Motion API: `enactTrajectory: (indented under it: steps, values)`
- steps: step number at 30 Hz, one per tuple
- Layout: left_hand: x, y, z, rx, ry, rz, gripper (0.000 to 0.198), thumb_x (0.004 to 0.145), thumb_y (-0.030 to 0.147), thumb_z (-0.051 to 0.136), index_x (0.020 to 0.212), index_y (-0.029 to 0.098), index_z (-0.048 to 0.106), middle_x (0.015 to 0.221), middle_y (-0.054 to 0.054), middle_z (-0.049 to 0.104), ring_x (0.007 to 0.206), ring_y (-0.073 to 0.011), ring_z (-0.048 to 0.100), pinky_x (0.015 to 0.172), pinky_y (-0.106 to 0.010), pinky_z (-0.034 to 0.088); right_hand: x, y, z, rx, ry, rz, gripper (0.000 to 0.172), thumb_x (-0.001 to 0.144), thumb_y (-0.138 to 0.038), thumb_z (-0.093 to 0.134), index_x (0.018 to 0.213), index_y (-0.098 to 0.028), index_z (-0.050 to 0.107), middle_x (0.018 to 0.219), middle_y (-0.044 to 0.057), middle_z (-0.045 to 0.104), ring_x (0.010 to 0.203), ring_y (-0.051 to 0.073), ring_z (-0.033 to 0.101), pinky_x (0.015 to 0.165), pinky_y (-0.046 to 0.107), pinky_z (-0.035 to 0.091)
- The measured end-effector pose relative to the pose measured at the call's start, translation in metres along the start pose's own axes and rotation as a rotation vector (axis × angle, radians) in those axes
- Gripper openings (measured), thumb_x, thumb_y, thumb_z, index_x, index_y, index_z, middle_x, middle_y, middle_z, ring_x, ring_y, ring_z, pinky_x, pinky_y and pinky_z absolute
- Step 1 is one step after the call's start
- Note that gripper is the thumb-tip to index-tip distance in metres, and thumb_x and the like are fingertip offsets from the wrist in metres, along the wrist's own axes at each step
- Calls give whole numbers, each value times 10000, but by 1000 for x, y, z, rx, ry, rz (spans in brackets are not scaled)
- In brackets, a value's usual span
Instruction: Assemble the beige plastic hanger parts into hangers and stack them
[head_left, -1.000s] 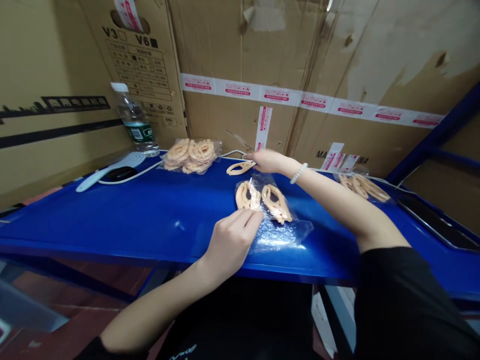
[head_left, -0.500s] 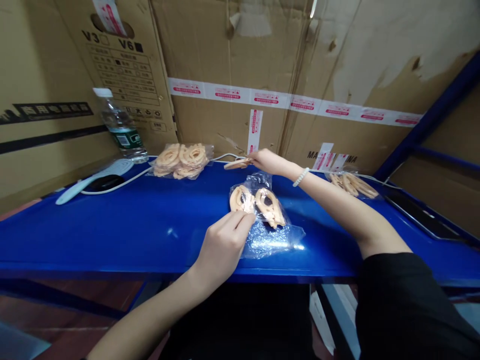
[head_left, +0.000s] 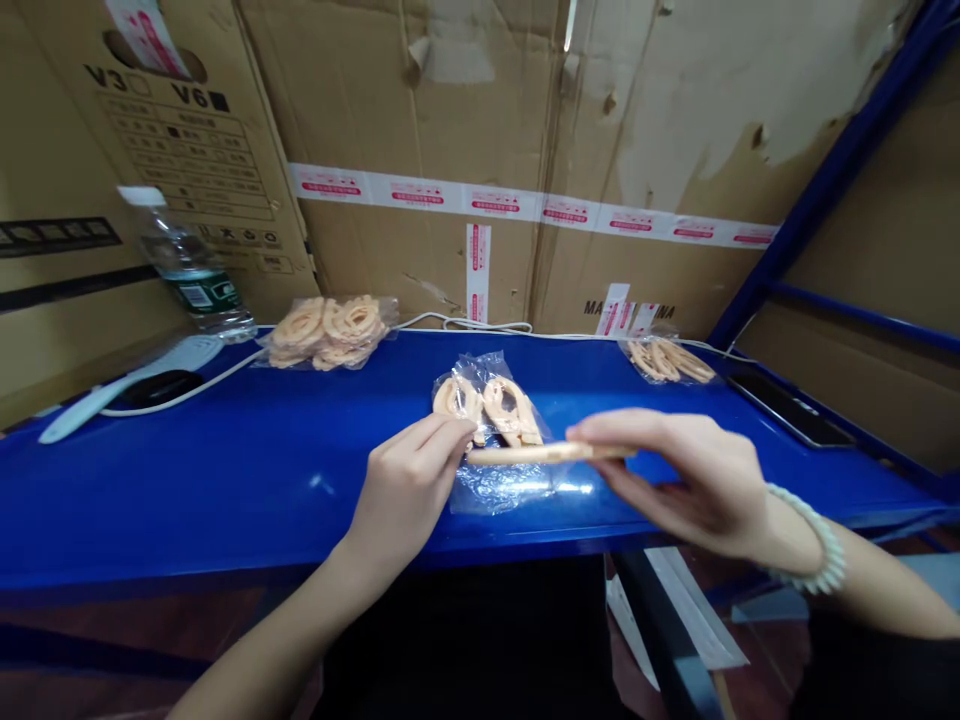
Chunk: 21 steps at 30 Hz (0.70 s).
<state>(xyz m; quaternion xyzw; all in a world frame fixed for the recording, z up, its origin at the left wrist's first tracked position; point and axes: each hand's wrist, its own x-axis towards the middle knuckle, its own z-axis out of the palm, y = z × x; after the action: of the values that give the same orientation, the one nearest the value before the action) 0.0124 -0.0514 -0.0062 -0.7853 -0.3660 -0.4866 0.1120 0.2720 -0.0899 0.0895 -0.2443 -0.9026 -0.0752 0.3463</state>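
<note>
A clear plastic bag (head_left: 495,492) lies on the blue table, with beige pieces (head_left: 513,410) that have oval openings inside it. My left hand (head_left: 411,482) pinches the bag at its near left side. Between the fingers and thumb of my right hand (head_left: 686,480) is a thin, flat beige piece (head_left: 532,455), seen edge-on and level above the near half of the bag. Its left end reaches close to my left fingertips; I cannot tell whether they touch. The material of the pieces is not certain.
Filled bags of similar pieces (head_left: 330,332) lie at the back left, another bag (head_left: 667,360) at the back right. A water bottle (head_left: 199,285), a pale blue brush-like tool (head_left: 124,385) and a phone (head_left: 787,408) are on the blue table (head_left: 225,490). Cardboard (head_left: 420,250) stands behind.
My right hand has come from the back of the table toward me and right, bringing the flat beige piece over the bag. My left hand still pinches the bag. The view has shifted right.
</note>
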Motion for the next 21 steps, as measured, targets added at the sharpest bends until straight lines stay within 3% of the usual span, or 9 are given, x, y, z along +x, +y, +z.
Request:
enactTrajectory:
  steps: [3, 7, 13, 21]
  values:
    - [1, -2, -1, -17, 26, -13, 119, 978, 103, 586, 986, 154, 693, 913, -49, 752, 823, -185, 724, 736, -283, 554, -9, -13, 3, 1, -117, -154, 273, 1029, -114, 509, 1275, -209, 581, 1121, 86, 762, 921, 165, 733, 747, 252, 592]
    - [2, -5, -2, -60, 30, -56, 105, 967, 102, 611, 957, 158, 700, 897, -42, 753, 802, -168, 720, 716, -266, 548, -5, -9, 22, -141, -78, -333, 245, 1044, -106, 418, 1114, -150, 648, 1017, 125, 740, 826, 184, 705, 657, 272, 549]
    - [4, -3, -3, -77, 67, -75, 126, 983, 125, 589, 967, 170, 706, 924, -44, 763, 821, -168, 727, 735, -274, 563, 5, -6, 56, -362, -145, -371, 241, 991, -88, 494, 823, -177, 642, 760, 47, 622, 561, 142, 480, 511, 289, 407]
    - [5, 0, -3, -77, 89, -85, 140, 985, 128, 574, 949, 172, 701, 918, -45, 764, 823, -164, 725, 759, -265, 566, 10, -11, 82, -523, -102, -515, 151, 947, -115, 548, 855, -153, 662, 720, 51, 604, 542, 155, 477, 480, 303, 399]
